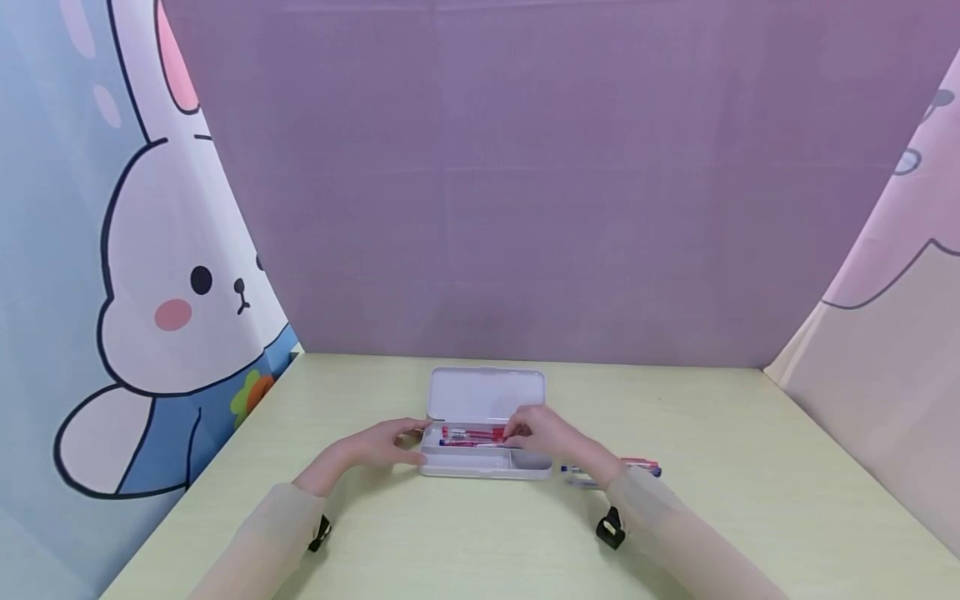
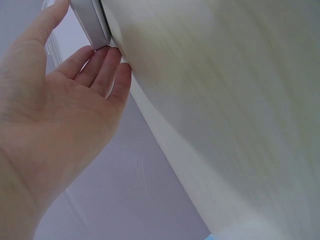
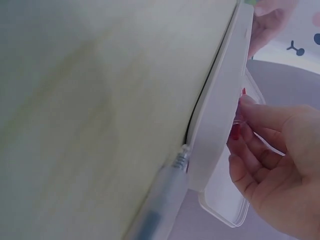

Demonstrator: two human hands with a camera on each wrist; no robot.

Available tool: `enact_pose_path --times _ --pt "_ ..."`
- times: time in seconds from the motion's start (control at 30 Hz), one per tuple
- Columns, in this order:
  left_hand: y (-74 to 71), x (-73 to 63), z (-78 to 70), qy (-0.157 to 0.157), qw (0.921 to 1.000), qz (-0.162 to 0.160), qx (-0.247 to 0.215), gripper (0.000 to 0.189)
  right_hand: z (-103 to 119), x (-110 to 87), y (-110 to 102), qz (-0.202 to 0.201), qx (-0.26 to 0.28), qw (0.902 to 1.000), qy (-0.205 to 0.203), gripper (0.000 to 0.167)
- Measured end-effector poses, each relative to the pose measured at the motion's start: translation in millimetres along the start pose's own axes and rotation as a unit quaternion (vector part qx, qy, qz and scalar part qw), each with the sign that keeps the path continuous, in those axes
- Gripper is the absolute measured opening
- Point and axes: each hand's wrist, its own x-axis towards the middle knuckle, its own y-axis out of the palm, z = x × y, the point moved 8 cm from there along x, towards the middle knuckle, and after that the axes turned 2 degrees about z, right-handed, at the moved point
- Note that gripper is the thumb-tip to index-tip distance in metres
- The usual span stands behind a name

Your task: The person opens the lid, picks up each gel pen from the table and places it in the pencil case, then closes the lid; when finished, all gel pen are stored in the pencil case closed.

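A white pencil case (image 1: 486, 475) stands on the table with its lid (image 1: 487, 394) raised at the back. Several red pens (image 1: 465, 432) and one with a dark blue end lie in its rear compartment. My left hand (image 1: 378, 442) is at the case's left end, thumb towards the front corner and fingers towards the back; in the left wrist view the nearly straight fingertips touch that end. Over the right part of the rear compartment, my right hand (image 1: 543, 432) pinches a red pen (image 3: 235, 129) between thumb and fingers. Its far end is hidden by the case wall.
More pens (image 1: 642, 462), with red and blue parts, lie right of the case, partly under my right wrist. A clear pen (image 3: 161, 200) looms close in the right wrist view. The pale table (image 1: 420, 542) meets a purple cloth (image 1: 525, 208) behind, with printed curtains at both sides.
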Motion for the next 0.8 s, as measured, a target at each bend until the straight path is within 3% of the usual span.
enact_pose_path --times 0.43,0.8 --pt "-0.1 0.8 2.2 0.001 1.0000 -0.001 0.004 0.069 -7.8 -3.3 0.5 0.012 0.009 0.9986 0.050 0.005" --pt "0.7 0.8 5.0 -0.007 1.0000 -0.001 0.006 0.069 -9.9 -5.0 0.1 0.017 0.008 0.9981 0.059 0.007"
